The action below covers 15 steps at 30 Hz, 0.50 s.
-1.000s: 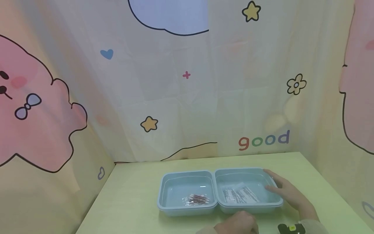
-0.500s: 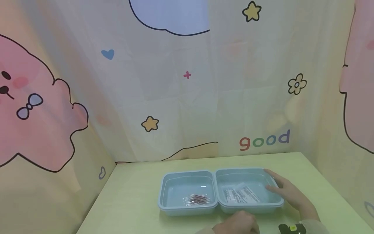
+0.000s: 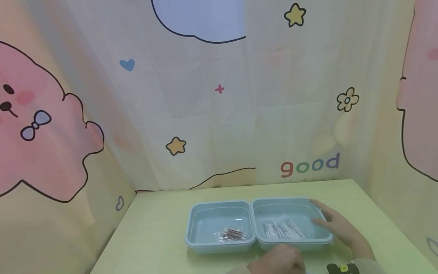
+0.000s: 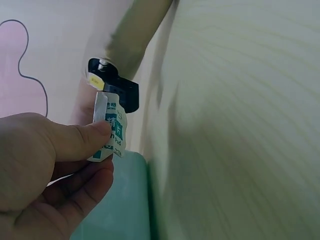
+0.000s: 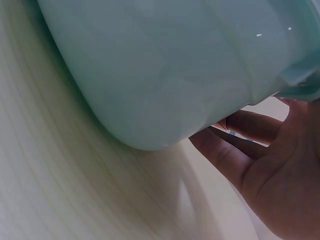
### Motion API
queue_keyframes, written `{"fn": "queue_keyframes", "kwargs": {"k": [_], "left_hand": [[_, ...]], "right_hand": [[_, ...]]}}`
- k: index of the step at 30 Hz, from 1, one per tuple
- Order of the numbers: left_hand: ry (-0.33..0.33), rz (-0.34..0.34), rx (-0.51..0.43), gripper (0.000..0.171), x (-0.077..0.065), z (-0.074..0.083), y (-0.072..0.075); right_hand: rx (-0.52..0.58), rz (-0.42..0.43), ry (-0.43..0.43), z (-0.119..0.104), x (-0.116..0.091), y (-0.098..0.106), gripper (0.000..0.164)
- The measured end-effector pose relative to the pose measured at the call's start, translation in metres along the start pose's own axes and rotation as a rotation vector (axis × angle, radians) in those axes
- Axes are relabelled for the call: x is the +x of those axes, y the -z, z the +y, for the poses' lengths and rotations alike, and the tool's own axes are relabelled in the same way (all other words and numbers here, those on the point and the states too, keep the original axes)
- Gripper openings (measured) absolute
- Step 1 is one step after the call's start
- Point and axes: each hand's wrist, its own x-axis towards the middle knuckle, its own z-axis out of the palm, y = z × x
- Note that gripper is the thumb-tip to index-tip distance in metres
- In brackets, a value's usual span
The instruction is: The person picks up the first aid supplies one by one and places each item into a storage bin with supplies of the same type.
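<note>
My left hand (image 3: 278, 259) is near the front of the right-hand blue plastic box (image 3: 291, 241). In the left wrist view it pinches a small white-and-green foil sachet (image 4: 111, 125) printed with "Pad" between thumb and fingers. My right hand (image 3: 340, 227) holds the right side of the same box, thumb over the rim and fingers along the outside. Several printed clear packets (image 3: 283, 228) lie in that box. A matching box (image 3: 219, 245) stands against it on the left, with a bundle of clear-wrapped brown-red cotton swabs (image 3: 232, 234) inside.
Both boxes stand on a pale yellow-green table (image 3: 150, 228). A printed curtain (image 3: 219, 125) hangs behind and along both sides. A dark device (image 3: 342, 268) is strapped to the right wrist.
The left hand has shifted up slightly, and a small bluish edge now shows beside it. The right hand and both boxes stay put.
</note>
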Motion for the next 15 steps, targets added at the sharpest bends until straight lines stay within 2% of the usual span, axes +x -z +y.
{"fn": "queue_keyframes", "kwargs": {"k": [7,15], "left_hand": [[-0.023,0.046,0.004,0.007,-0.001,0.002,0.007],[-0.047,0.129,0.014,0.008,-0.002,0.004,0.015]], "right_hand": [[-0.027,0.011,0.022,0.000,-0.001,-0.001,0.073],[-0.057,0.022,0.037,-0.002,-0.001,-0.001,0.072]]}}
